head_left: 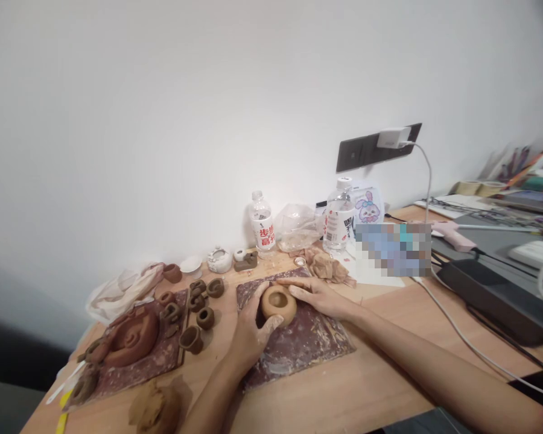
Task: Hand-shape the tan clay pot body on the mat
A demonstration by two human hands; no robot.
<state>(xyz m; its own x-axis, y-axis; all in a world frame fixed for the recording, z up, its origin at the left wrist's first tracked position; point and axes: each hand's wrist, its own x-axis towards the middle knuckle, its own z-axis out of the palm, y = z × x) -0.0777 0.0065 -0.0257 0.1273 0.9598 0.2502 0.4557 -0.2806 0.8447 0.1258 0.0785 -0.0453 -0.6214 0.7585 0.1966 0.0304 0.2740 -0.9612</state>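
Note:
A small round clay pot [279,306] with a hollow in its top stands on a dark red, clay-smeared board [308,346]. My left hand [257,322] curves around its left and front side, thumb along the near wall. Against its far right side rests my right hand [314,295], fingers together and reaching behind the rim. Both hands are closed about the pot, and some left fingertips are hidden behind it. Several little clay pots, one of them a cup [191,340], sit left of the board.
Further left, a second board [163,357] bears a reddish clay dish [133,337]. A clay lump [154,407] lies at the front edge. Along the wall stand a water bottle [262,226] and a larger bottle [339,220]. Cables and a black box [493,298] occupy the right.

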